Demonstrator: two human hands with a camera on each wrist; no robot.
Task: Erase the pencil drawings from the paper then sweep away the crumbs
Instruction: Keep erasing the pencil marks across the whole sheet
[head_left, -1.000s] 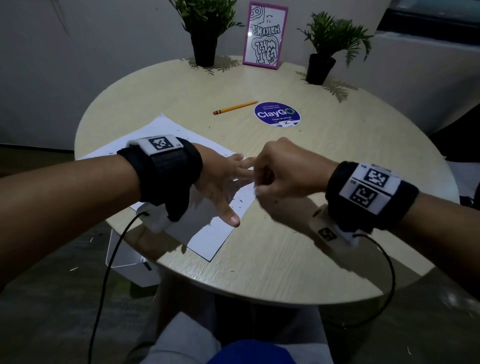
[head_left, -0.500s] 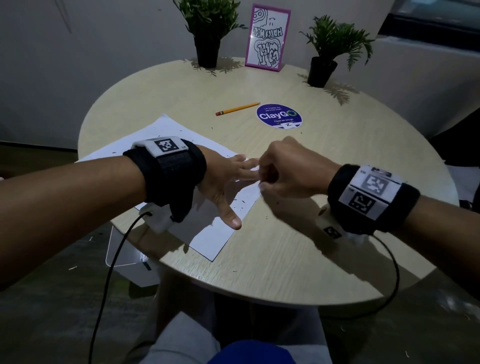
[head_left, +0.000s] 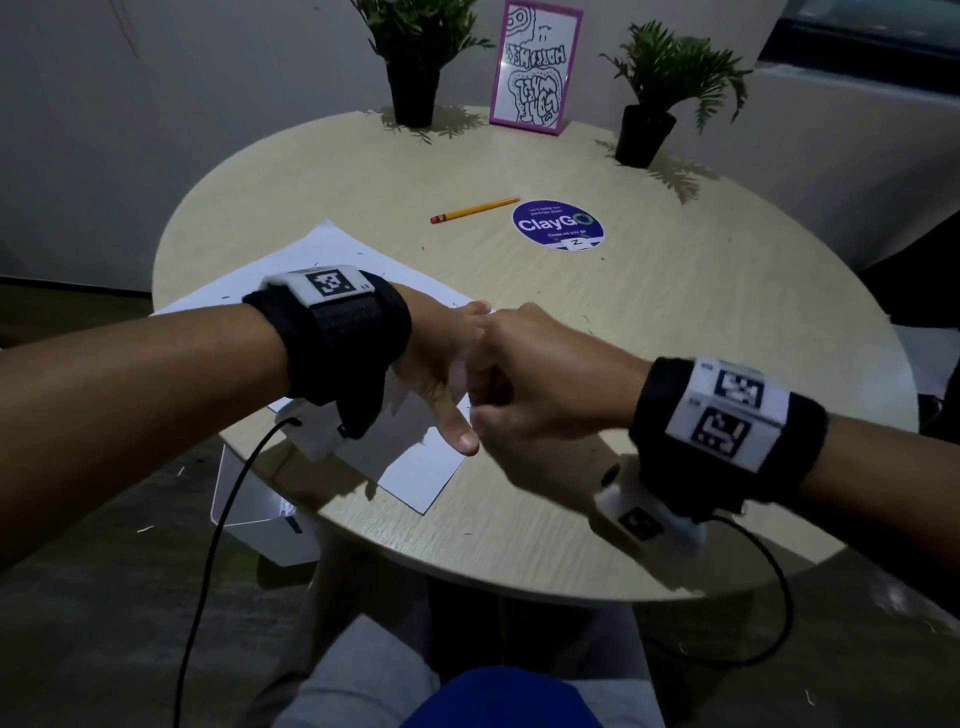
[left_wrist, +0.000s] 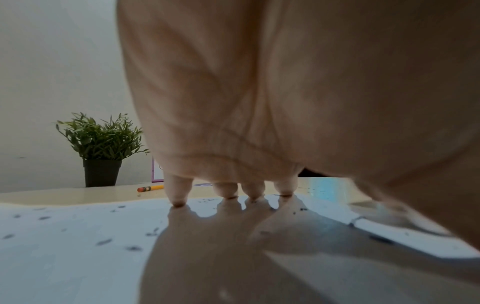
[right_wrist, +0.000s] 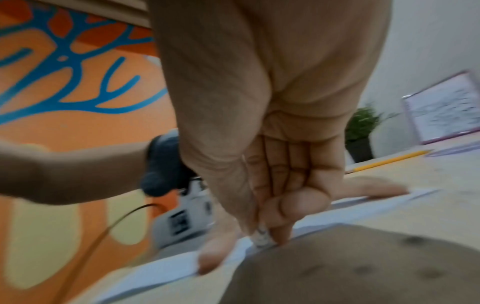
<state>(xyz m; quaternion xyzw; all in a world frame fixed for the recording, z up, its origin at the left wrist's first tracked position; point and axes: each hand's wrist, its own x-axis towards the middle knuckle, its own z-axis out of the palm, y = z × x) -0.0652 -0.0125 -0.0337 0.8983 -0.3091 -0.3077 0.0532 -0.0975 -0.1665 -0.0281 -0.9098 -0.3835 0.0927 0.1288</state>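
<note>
Round table, two potted plants, framed drawing, purple sticker

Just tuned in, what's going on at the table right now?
A person is rubbing out pencil marks. The left hand presses flat on the paper to hold it, while the right hand pinches a small eraser against the sheet near its edge. Dark crumbs are scattered over the paper, not yet swept. A pencil lies unused farther back on the table.
</note>
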